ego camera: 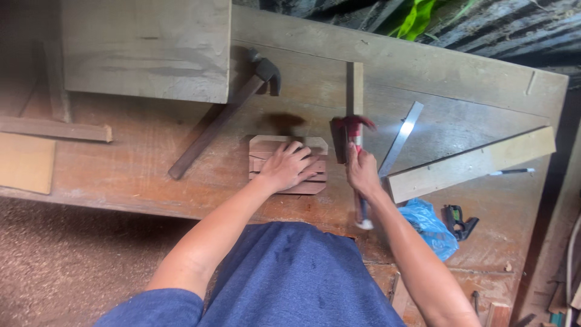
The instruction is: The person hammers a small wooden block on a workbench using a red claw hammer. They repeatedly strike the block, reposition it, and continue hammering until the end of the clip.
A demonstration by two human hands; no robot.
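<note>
Slatted wooden piece flat on tabletop, left hand pressed open-palmed on it. Right hand grip clenched around red-headed hammer, just beside piece.

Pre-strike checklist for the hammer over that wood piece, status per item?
1. Right hand grips the red hammer: ok, fingers wrapped round the handle.
2. Left hand pins the wood piece flat on the bench: ok.
3. Left fingers clear of the hammer head: not ok, fingertips lie close beside it.
4. Nail or target on the piece: cannot tell, hammer head is blurred and the hand covers the piece.
5. Loose tools out of the swing: ok for the second hammer to the left; the metal ruler lies just right of the hand.
</note>
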